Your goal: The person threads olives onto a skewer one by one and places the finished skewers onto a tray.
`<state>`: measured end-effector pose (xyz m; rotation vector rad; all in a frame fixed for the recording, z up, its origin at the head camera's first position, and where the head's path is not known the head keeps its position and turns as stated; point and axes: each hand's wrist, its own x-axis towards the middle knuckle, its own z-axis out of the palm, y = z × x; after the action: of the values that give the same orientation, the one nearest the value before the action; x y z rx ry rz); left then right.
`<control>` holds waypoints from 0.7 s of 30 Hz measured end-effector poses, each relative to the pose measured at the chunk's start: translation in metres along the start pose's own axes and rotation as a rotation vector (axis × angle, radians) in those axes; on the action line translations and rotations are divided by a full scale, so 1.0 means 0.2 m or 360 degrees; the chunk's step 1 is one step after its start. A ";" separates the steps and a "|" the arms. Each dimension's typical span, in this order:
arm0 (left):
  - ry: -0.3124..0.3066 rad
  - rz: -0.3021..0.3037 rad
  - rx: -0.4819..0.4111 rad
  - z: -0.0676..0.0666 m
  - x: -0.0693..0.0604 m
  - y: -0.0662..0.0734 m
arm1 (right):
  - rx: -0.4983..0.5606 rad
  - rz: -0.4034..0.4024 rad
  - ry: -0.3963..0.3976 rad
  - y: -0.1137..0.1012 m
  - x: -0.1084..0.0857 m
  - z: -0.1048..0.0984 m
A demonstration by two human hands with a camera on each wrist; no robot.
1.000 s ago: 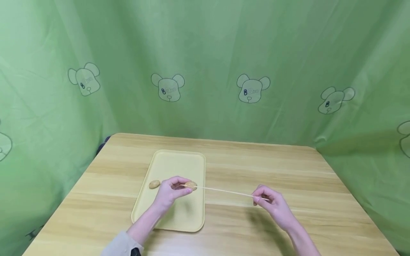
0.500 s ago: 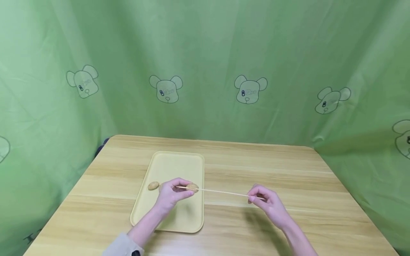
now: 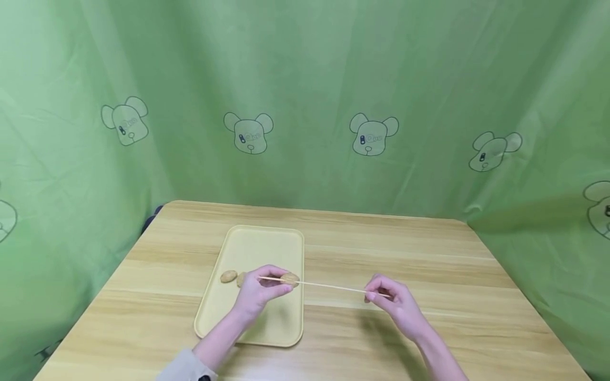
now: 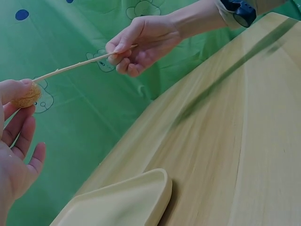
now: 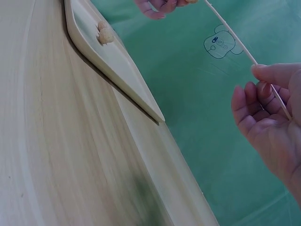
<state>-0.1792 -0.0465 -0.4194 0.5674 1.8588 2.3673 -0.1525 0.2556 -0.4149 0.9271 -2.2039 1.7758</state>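
Note:
A thin bamboo skewer (image 3: 329, 287) runs between the two hands above the table. In the head view, the left hand (image 3: 254, 296) pinches a tan, oval, fishball-like piece of food (image 3: 289, 279) between thumb and fingers. The skewer passes through or along this piece, and its tip shows to the left of it. Farther right, the right hand (image 3: 397, 307) pinches the skewer near its other end, thumb (image 5: 273, 73) against the fingers. In the left wrist view the held piece (image 4: 27, 95) looks rough and orange-brown. The left fingers partly cover it.
A pale yellow tray (image 3: 257, 243) lies under the left hand on the wooden table (image 3: 391, 243). On it are a tan piece (image 3: 229, 276) and another (image 3: 240, 279), partly hidden by the left hand. Green curtains (image 3: 305, 169) stand behind and at the sides.
The right hand has moved slightly left with the skewer, closer to the held piece. More of the skewer's tip shows left of that piece. The left hand has shifted slightly right.

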 end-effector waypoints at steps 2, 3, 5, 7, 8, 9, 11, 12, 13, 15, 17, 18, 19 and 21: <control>-0.0017 0.0036 -0.0022 0.01 0.01 0.00 | 0.0004 0.0001 0.0003 0.00 0.00 0.00; -0.0022 0.0049 -0.0024 0.01 0.01 -0.01 | 0.0005 0.0000 0.0002 0.00 0.01 0.00; -0.0027 0.0067 -0.0026 0.01 0.01 -0.01 | 0.0006 -0.0001 0.0002 -0.01 0.01 0.00; -0.0030 0.0074 -0.0028 0.02 0.01 -0.02 | 0.0000 -0.0001 0.0003 -0.01 0.01 0.01; -0.0024 0.0067 -0.0028 0.02 0.02 -0.02 | -0.0004 0.0001 0.0003 -0.01 0.01 0.01; -0.0019 0.0064 -0.0032 0.03 0.02 -0.02 | -0.0006 0.0002 0.0001 -0.01 0.01 0.01; -0.0007 0.0056 -0.0048 0.03 0.02 -0.02 | -0.0012 0.0010 0.0000 -0.01 0.02 0.02; -0.0005 0.0054 -0.0056 0.04 0.02 -0.02 | -0.0014 0.0015 -0.0001 -0.01 0.02 0.02; -0.0002 0.0051 -0.0060 0.04 0.02 -0.02 | -0.0014 0.0019 0.0000 -0.01 0.02 0.02; -0.0010 0.0058 -0.0065 0.05 0.02 -0.02 | -0.0013 0.0027 0.0000 0.00 0.02 0.03; -0.0025 0.0071 -0.0066 0.05 0.02 -0.02 | -0.0014 0.0037 -0.0002 0.00 0.02 0.03; -0.0033 0.0076 -0.0063 0.06 0.02 -0.02 | -0.0013 0.0043 -0.0003 0.00 0.02 0.03; -0.0039 0.0081 -0.0058 0.06 0.02 -0.02 | -0.0013 0.0048 -0.0004 0.00 0.02 0.03; -0.0055 0.0084 -0.0051 0.07 0.02 -0.02 | -0.0013 0.0054 -0.0005 0.00 0.02 0.03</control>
<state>-0.1795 -0.0312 -0.4202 0.6579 1.8105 2.3997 -0.1540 0.2480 -0.4154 0.8966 -2.2401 1.7802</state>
